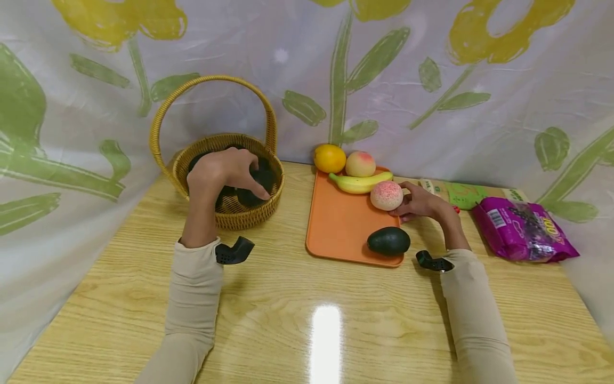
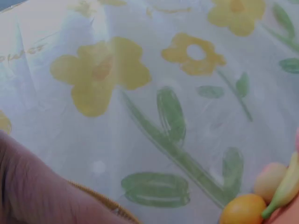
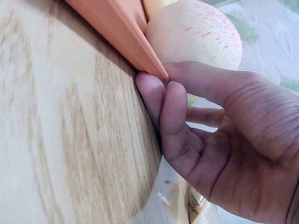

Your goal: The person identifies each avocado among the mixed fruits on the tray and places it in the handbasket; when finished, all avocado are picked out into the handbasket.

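My left hand (image 1: 223, 170) reaches over the wicker basket (image 1: 249, 220), thumb and index finger apart. Dark things (image 1: 247, 198) lie below it in the basket; its other fingertips are hidden, and I cannot tell whether it grips one. With thumb above and fingers beneath, my right hand (image 3: 224, 135) pinches the rim of the orange tray (image 1: 336, 229). Close to that thumb sits a pink-speckled peach (image 1: 386, 196). The tray also bears a banana (image 1: 360, 183), another peach (image 1: 361, 164), an orange (image 1: 329, 158) and, at its near right corner, a dark green avocado (image 1: 388, 241).
A purple packet (image 1: 525, 229) lies on the wooden table (image 1: 268, 309) to the right, with a green and brown packet (image 1: 467, 194) behind it. The flower-printed curtain (image 1: 297, 64) hangs right behind the basket and tray. The basket's tall handle (image 1: 211, 78) arches up behind my left hand.
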### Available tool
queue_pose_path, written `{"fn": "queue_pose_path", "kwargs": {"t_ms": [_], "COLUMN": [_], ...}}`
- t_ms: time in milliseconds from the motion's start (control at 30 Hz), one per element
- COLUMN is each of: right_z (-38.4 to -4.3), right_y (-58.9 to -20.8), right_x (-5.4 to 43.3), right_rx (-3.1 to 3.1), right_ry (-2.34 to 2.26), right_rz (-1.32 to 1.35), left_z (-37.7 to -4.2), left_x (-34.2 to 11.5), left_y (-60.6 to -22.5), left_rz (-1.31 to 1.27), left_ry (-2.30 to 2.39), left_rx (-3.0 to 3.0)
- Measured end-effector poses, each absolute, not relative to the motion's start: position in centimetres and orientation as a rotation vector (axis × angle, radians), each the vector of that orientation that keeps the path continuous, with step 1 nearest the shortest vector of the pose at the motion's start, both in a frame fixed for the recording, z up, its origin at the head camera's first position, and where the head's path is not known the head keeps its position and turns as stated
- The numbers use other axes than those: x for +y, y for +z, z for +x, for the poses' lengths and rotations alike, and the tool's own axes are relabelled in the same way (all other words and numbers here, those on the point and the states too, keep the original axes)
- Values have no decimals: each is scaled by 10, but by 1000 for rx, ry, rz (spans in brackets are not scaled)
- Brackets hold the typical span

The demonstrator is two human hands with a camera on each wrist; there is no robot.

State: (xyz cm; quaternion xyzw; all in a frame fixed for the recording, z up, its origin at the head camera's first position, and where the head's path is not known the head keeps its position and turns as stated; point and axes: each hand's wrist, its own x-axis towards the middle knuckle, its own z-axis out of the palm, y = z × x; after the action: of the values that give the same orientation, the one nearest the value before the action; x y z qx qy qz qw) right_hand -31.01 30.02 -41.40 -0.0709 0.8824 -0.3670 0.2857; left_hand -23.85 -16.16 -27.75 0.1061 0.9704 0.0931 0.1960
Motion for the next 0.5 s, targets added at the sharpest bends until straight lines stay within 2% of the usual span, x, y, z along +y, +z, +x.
{"fn": "queue_pose_path", "kwargs": {"t_ms": [167,500], "right_z": [-310,-310], "right_y": [-415,-415], "right_x": [300,300], "right_rx": [2336,2360], "right_ry": [-1012,-997], "right_rz": [-201,-196], "left_z": [-243,-255], "left_x": [-174,-186], "left_y": [-283,-300], "left_rz": [85,-143], "left_ry": [223,199], "left_rx": [2629,2599]}}
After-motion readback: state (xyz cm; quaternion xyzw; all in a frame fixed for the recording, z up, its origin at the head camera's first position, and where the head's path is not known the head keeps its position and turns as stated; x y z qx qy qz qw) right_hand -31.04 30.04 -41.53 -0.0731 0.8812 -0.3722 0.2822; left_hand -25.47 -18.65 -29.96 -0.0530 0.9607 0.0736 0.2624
